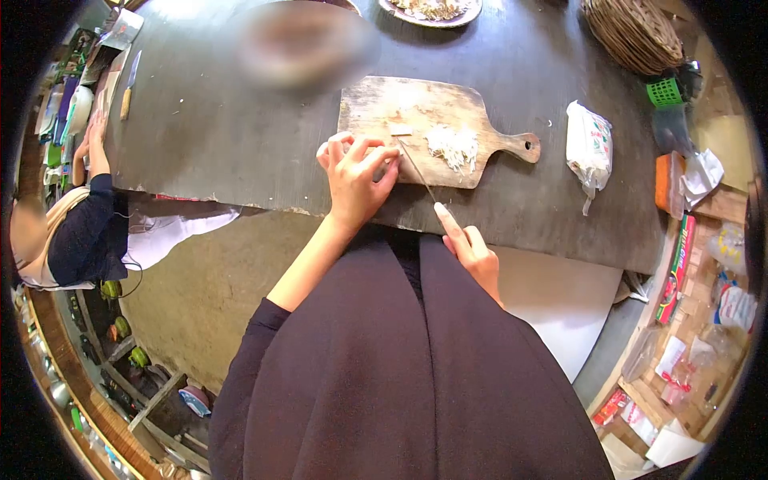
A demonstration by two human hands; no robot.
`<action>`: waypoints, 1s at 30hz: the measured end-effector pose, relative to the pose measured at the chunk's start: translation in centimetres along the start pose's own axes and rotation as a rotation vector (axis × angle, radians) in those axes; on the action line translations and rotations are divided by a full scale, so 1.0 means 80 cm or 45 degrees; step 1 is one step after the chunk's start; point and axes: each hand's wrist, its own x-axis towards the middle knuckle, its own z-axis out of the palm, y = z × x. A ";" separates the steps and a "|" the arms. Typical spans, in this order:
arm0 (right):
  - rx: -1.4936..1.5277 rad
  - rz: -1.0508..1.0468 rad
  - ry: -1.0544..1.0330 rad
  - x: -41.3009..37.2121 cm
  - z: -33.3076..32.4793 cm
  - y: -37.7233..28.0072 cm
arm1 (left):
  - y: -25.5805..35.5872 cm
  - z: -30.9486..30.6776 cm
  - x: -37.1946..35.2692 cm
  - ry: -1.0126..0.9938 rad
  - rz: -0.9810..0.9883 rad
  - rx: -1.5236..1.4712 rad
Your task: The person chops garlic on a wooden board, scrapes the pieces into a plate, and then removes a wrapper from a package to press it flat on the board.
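A wooden cutting board with a handle lies near the table's front edge. My left hand rests at the board's front left, its fingers curled down; what lies under the fingertips is hidden. In my right hand is a knife, its handle mostly covered by my fingers. The blade slants up and left over the board, its tip close beside my left fingers. Just beyond the tip sits a small pale piece. A pile of thin white shreds lies right of the blade.
A white plastic packet stands right of the board. Behind are a plate of shredded food and a blurred round shape. Woven round trays sit far right. Another knife lies far left, near a person's hand.
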 end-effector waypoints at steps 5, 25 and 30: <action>0.067 0.036 -0.106 -0.003 -0.011 -0.007 | -0.001 0.000 -0.002 -0.027 -0.025 0.010; 0.142 0.090 -0.100 0.008 -0.013 -0.021 | -0.002 0.001 -0.002 -0.008 -0.018 0.001; 0.142 0.138 -0.176 0.007 -0.016 -0.026 | -0.003 0.000 -0.003 -0.031 -0.044 -0.026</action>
